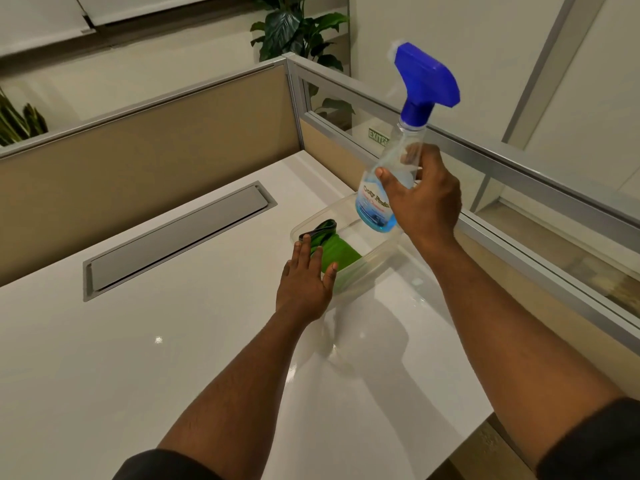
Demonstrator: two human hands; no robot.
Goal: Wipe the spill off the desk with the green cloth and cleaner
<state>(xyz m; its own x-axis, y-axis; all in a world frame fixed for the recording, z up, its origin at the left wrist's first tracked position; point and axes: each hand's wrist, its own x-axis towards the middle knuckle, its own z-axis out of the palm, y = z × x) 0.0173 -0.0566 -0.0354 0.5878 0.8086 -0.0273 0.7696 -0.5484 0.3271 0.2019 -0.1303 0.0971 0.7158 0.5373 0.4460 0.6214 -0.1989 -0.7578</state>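
Head view, at 1 o'clock: right hand clasps cleaner bottle mid-body, lifted above clear tub. At centre: left hand flat, fingers spread, grasping nothing, touching green cloth lying inside tub. Cloth judged soft, light; pinch folded edge. Bottle smooth, likely slippery; grip neck. Wet patch on desk at 4 o'clock of tub.

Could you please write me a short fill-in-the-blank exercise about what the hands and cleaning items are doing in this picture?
1. The right hand holds the spray bottle, whose trigger head is coloured ____.
2. The green cloth lies inside a clear plastic ____.
3. The left hand reaches toward the cloth with its fingers ____.
4. A grey cable hatch is set into the ____ desk.

Missing words: blue; container; open; white
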